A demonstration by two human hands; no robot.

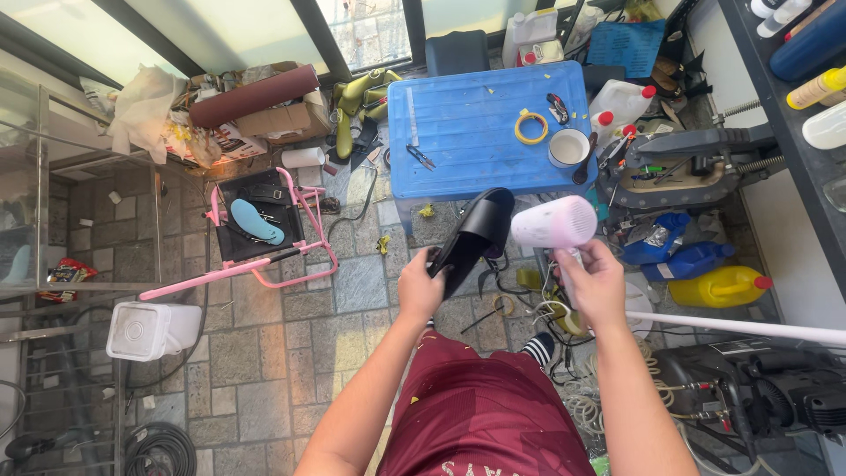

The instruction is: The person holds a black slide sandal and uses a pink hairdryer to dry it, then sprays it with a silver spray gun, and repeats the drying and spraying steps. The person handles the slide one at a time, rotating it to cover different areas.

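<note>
Both forearms reach forward from the near edge, over the lap in dark red shorts (pixel 480 414). The left hand (pixel 420 286) is closed around the near end of a black sandal (pixel 476 234), holding it tilted so its far end rises toward the blue table (pixel 458 132). The right hand (pixel 592 282) is wrapped around the handle of a pale pink hair dryer (pixel 555 222), whose barrel lies sideways, its mouth just beside the sandal's upper part. Sandal and dryer hang above the stone floor (pixel 291 335), just short of the table's near edge. To the left the floor is open as far as a pink folding stool (pixel 264 229). To the right, cables, blue and yellow jugs (pixel 718 286) and machines crowd in close.
</note>
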